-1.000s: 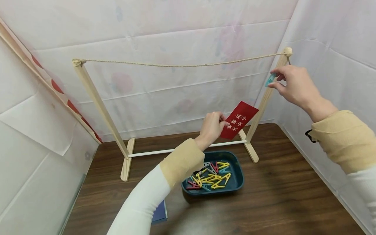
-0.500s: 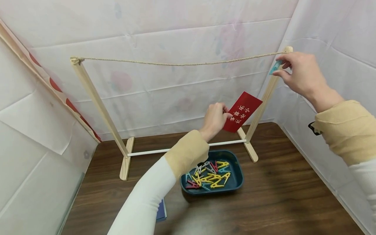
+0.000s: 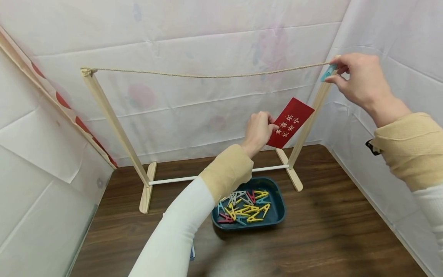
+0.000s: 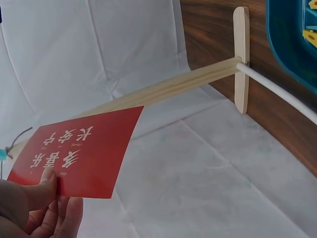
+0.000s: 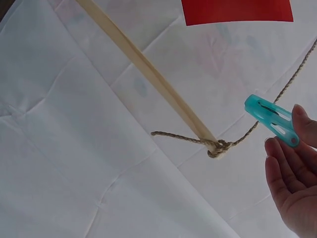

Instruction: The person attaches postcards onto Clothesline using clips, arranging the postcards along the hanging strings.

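Note:
My left hand (image 3: pixel 257 129) pinches a red card (image 3: pixel 297 113) with pale Chinese characters, thumb on the printed face (image 4: pixel 104 153) and fingers behind. The card slants below the rope, overlapping the right post (image 3: pixel 316 105) in the head view. Up by the rope's right end, my right hand (image 3: pixel 367 80) pinches a light blue clothespin (image 3: pixel 328 73) between thumb and fingers. In the right wrist view the clothespin (image 5: pixel 254 106) overlaps the twine rope (image 5: pixel 294 82), near the knot (image 5: pixel 218 148) on the post's top. The card's lower edge (image 5: pixel 237 17) shows there too.
A wooden frame with a left post (image 3: pixel 110 119) and a white bottom rod (image 3: pixel 173 180) carries the rope. In front, a dark blue tray (image 3: pixel 282 209) holds several coloured clothespins. A blue flat item (image 3: pixel 192 254) is mostly hidden behind the left sleeve. White sheets (image 3: pixel 194 127) surround the table.
My left hand has raised the red card and moved it slightly right. My right hand has lifted the clothespin up to the rope's right end. Both grips stay the same.

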Demonstrator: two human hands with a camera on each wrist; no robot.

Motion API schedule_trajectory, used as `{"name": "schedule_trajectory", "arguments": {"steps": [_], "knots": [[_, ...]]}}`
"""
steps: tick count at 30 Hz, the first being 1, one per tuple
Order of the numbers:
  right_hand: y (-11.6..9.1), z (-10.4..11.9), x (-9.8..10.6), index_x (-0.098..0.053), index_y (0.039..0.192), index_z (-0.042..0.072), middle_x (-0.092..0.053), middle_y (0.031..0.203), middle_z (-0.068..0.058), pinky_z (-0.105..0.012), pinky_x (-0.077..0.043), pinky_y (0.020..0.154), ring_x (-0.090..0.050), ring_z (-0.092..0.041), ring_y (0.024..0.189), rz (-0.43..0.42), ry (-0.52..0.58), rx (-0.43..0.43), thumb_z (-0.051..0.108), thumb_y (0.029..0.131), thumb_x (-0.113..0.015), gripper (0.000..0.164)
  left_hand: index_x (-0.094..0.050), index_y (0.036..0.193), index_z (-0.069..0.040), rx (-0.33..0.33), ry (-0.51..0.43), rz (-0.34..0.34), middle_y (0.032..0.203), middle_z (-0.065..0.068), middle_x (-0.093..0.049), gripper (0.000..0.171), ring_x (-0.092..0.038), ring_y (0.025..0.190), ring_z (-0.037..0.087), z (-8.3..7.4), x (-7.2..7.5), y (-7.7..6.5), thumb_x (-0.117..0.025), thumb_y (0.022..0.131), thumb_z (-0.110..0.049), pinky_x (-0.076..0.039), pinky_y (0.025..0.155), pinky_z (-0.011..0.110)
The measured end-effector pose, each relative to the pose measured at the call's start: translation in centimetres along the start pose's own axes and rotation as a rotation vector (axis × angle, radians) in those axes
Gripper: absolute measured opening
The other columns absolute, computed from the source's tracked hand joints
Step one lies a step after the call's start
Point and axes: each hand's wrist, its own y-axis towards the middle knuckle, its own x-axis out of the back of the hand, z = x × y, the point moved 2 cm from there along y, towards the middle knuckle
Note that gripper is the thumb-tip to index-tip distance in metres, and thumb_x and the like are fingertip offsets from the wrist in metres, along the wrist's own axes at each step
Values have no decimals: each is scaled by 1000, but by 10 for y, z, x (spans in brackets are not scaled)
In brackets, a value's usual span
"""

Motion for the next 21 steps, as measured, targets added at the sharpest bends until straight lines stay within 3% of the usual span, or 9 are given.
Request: {"name": "schedule_trajectory", "arguments": {"steps": [5, 10, 11, 13, 17, 18, 20, 21], "knots": [[4, -1, 6, -63, 109, -11, -65, 98, -30, -36, -43, 83, -61, -43, 89, -17, -7, 6, -1, 84, -70, 29, -71, 82, -7, -12, 26, -2, 85, 1, -70, 10, -61, 78, 13, -9, 5, 7, -73, 85, -17, -45, 66, 22], [5, 0, 11, -65, 109, -10, -66, 98, -27, -10, -33, 77, -62, -35, 86, -43, -9, 3, 0, 83, -71, 28, -68, 83, -10, 12, 55, 35, 87, -1, -69, 12, -59, 75, 11, -19, 9, 14, -71, 87, -20, -44, 63, 23], [6, 1, 12, -65, 108, -10, -66, 97, -27, -6, -29, 75, -63, -24, 83, -48, -7, 1, 1, 83, -71, 28, -68, 83, -10, 16, 58, 43, 88, -2, -68, 12, -59, 75, 11, -20, 10, 15, -71, 88, -21, -43, 63, 23], [8, 2, 13, -66, 108, -9, -67, 97, -26, -5, -27, 72, -62, -22, 81, -53, -12, 5, 2, 83, -72, 27, -66, 83, -10, 27, 48, 49, 88, -2, -68, 13, -59, 75, 10, -22, 9, 17, -69, 89, -21, -43, 62, 23], [13, 4, 15, -67, 107, -9, -67, 97, -26, -5, -27, 70, -46, 15, 71, -49, -6, -5, 4, 84, -71, 26, -66, 82, -9, 27, 41, 39, 89, -2, -69, 13, -60, 78, 10, -25, 8, 20, -69, 89, -19, -44, 63, 22], [14, 5, 16, -67, 107, -9, -67, 98, -26, -5, -27, 70, -46, 16, 71, -47, -3, -10, 4, 84, -71, 26, -65, 82, -9, 23, 46, 35, 89, -2, -69, 13, -60, 78, 10, -26, 8, 21, -69, 89, -19, -44, 64, 22], [16, 5, 17, -67, 106, -9, -67, 98, -26, -4, -27, 69, -29, 26, 66, -48, 5, -22, 4, 84, -71, 25, -66, 82, -10, 21, 66, 28, 88, -2, -68, 13, -60, 79, 11, -27, 7, 23, -70, 88, -20, -44, 66, 22], [17, 5, 17, -67, 106, -9, -67, 98, -27, -4, -27, 69, -29, 25, 66, -46, 8, -29, 3, 85, -70, 25, -66, 82, -10, 20, 78, 25, 88, -2, -68, 13, -60, 80, 11, -27, 6, 25, -70, 88, -20, -45, 67, 22]]}}
